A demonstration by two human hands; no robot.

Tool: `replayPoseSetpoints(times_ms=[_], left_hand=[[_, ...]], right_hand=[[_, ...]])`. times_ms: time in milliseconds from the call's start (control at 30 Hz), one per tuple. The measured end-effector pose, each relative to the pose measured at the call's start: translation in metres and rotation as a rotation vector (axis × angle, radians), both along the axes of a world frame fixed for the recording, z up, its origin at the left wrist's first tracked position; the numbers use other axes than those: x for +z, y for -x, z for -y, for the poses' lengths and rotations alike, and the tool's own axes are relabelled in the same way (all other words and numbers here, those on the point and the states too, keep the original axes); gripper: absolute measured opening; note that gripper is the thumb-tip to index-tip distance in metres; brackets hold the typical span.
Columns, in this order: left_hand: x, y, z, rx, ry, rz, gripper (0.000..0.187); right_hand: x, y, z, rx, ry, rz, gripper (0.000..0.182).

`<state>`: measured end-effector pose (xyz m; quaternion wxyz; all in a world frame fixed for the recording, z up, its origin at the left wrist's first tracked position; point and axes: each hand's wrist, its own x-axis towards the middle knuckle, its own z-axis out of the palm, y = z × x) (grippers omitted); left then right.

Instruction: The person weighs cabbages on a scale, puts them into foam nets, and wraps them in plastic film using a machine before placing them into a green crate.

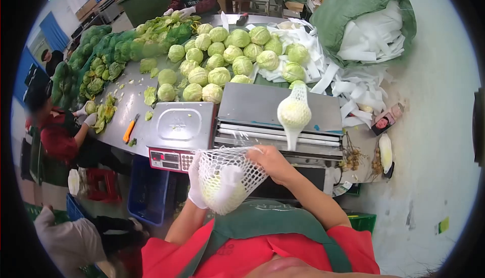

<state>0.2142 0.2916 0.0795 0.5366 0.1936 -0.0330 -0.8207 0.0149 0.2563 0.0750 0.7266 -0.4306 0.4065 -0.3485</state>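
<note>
My left hand point(196, 184), in a white glove, holds a pale green cabbage point(214, 191) low in front of my apron. A white foam net sleeve point(232, 164) surrounds this cabbage, its mesh stretched wide at the top. The bare fingers of my right hand point(270, 163) pinch the right side of the net's mouth. Part of the left hand's grip is hidden behind the mesh. Beyond my right hand, another cabbage in a foam net point(294, 113) rests on the flat metal machine point(242, 101), the net's ends narrowed above and below it.
Left of the machine stands a scale point(181, 124). Bare cabbages point(220, 76) crowd the table behind, beside white foam nets point(308, 50) and a green sack point(364, 20). An orange-handled knife point(131, 129) lies left. Co-workers point(55, 131) handle cabbages at the left and far side.
</note>
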Motion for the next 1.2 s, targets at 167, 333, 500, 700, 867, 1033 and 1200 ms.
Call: replayPoseSetpoints(times_ms=[167,333,500,700,867,1033,1200], left_hand=[[-0.004,0.059,-0.007,-0.052,0.125,0.118,0.049],[0.016,0.122,-0.002,-0.167,0.169,0.039,0.032],[0.020,0.125,0.066,-0.093,0.722,0.534,0.041],[-0.023,0.196,0.134,0.159,1.432,1.759,0.046],[-0.056,0.188,0.216,0.037,1.181,1.536,0.040],[-0.062,0.163,0.251,-0.266,0.488,1.020,0.030],[-0.076,0.147,0.227,-0.275,0.591,1.174,0.038]], right_hand=[[0.004,0.063,-0.050,0.042,-0.116,0.207,0.043],[0.018,0.108,-0.079,0.113,0.177,0.286,0.069],[-0.006,0.171,-0.027,-0.286,-0.002,0.694,0.045],[0.009,0.233,0.051,-0.607,0.169,-0.067,0.043],[-0.046,0.237,0.105,-0.615,0.147,-0.250,0.050],[-0.037,0.180,0.123,-0.381,0.048,-0.572,0.059],[-0.056,0.184,0.133,-0.244,0.199,-0.656,0.056]])
